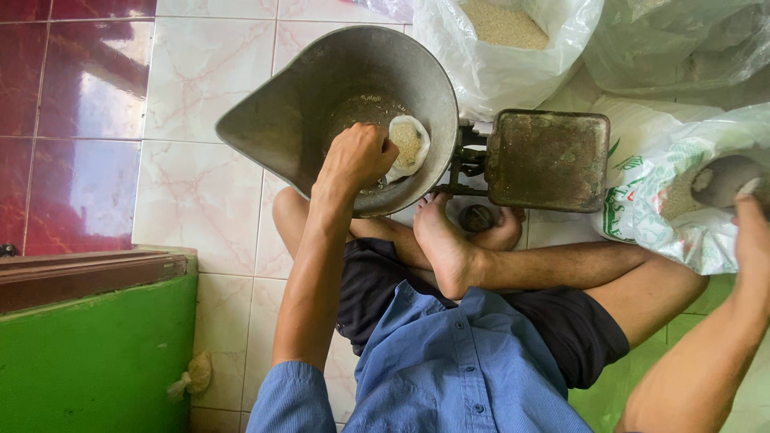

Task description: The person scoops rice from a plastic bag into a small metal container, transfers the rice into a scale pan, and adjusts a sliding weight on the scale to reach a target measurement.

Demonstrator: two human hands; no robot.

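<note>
I sit cross-legged on a tiled floor. My left hand (355, 156) is inside a large grey metal scale pan (265, 120), closed on the edge of a small clear plastic bag (408, 143) filled with pale grain. My right hand (752, 232) reaches into a white printed sack (666, 200) at the right and grips a dark scoop (726, 178) that lies in the grain there. The pan rests on a balance scale whose flat rusty metal plate (548, 159) sits between the two hands.
An open plastic bag of grain (504, 32) stands behind the scale, another clear bag (682, 40) at the top right. A green wooden box (96, 353) is at the lower left. My bare feet (449, 240) lie under the scale.
</note>
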